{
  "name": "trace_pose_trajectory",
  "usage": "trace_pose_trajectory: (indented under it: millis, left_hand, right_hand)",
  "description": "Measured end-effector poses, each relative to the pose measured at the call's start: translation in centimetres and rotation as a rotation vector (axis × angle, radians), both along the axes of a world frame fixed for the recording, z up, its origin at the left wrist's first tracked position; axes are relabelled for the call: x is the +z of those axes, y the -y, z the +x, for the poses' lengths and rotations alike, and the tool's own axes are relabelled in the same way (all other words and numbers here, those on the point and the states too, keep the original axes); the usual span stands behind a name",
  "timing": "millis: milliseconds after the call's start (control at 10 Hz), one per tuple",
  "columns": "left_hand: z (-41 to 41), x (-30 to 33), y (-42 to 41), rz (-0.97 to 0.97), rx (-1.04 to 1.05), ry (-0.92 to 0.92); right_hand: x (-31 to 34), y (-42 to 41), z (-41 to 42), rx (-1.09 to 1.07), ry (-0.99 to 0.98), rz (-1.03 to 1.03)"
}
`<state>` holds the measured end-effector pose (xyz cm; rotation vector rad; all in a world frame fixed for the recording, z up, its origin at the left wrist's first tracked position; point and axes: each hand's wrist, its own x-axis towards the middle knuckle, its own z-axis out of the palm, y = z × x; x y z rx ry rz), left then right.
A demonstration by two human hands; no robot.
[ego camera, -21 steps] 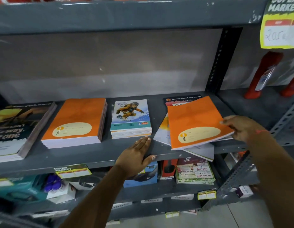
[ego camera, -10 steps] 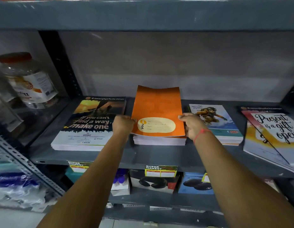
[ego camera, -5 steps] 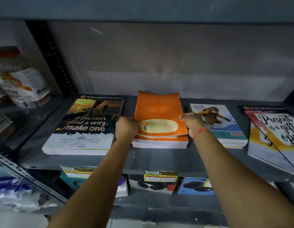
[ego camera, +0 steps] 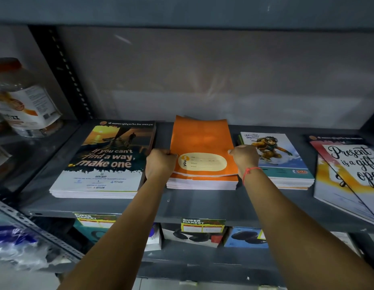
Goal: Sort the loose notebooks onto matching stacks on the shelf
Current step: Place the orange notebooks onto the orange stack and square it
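Note:
An orange notebook [ego camera: 200, 141] with a cream oval label lies on top of the orange stack [ego camera: 201, 183] in the middle of the grey shelf [ego camera: 202, 204]. My left hand [ego camera: 160, 164] grips its left edge with curled fingers. At its right edge my right hand [ego camera: 243, 156] pinches the cover; a red thread circles that wrist. Left of it sits a stack with the "If you can't find a way, make one" cover [ego camera: 106, 160]. A stack with a cartoon snowboarder cover [ego camera: 280, 158] is on the right.
Loose "Present is a gift" notebooks [ego camera: 353, 170] lie skewed at the shelf's far right edge. A plastic jar [ego camera: 25, 101] stands in the bay to the left, behind a black upright [ego camera: 62, 68]. Boxed goods and price tags [ego camera: 202, 225] fill the shelf below.
The orange notebook came from the right-hand pile, was carried left and set on the orange stack. Over the last half second both hands have lowered it flat, still holding its edges.

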<state>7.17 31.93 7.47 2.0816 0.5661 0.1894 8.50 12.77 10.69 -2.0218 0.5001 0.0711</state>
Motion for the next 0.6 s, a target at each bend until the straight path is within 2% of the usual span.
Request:
trace_pose_trajectory:
  millis: [200,600]
  left_hand:
    - [-0.4,0.0,0.3,0.076,-0.024,0.003]
    - [-0.8,-0.4,0.1,0.071,-0.040,0.035]
  right_hand:
    - [-0.7,0.4,0.6,0.021,0.012,0.022]
    - [-2.6,-0.2,1.3,-0.076,0.054,-0.062]
